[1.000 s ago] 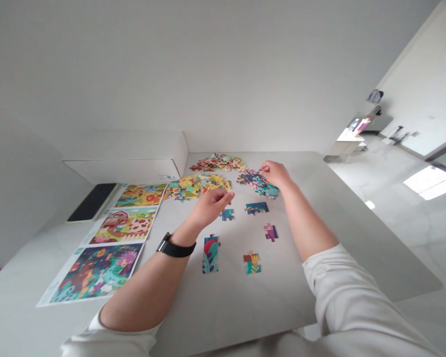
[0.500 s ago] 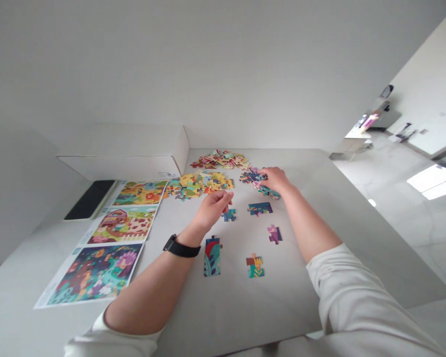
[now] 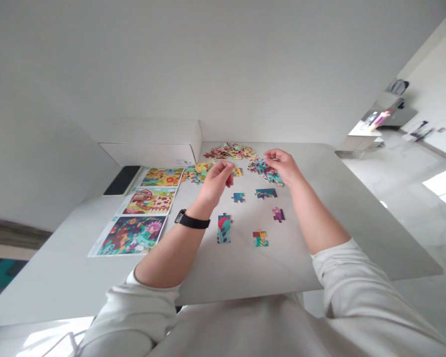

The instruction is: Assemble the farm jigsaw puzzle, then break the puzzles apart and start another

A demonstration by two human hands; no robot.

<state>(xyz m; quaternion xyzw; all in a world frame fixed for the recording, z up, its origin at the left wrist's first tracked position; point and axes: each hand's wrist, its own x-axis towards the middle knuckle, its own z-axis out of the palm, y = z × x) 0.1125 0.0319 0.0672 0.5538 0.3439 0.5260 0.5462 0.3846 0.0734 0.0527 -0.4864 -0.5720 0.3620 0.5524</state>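
Note:
My left hand is raised above the yellow puzzle pile, its fingers curled in and thumb pressed against them. Whatever it may hold is hidden. My right hand hovers at the dark blue and purple puzzle pile; thumb and forefinger are apart, with nothing visible between them. In front of the hands lie a small blue puzzle piece, a joined dark blue section, a purple piece, an orange-and-teal piece and a tall red-and-blue section.
Three printed picture sheets lie at the left, beside a dark phone-like slab. A white box stands against the wall behind them. One more pile of red and cream pieces sits at the back of the grey table.
The view has shifted, showing more of the near table edge. My right hand has lifted off the dark pile, its fingers parting. My left hand stays curled, now over the yellow pile.

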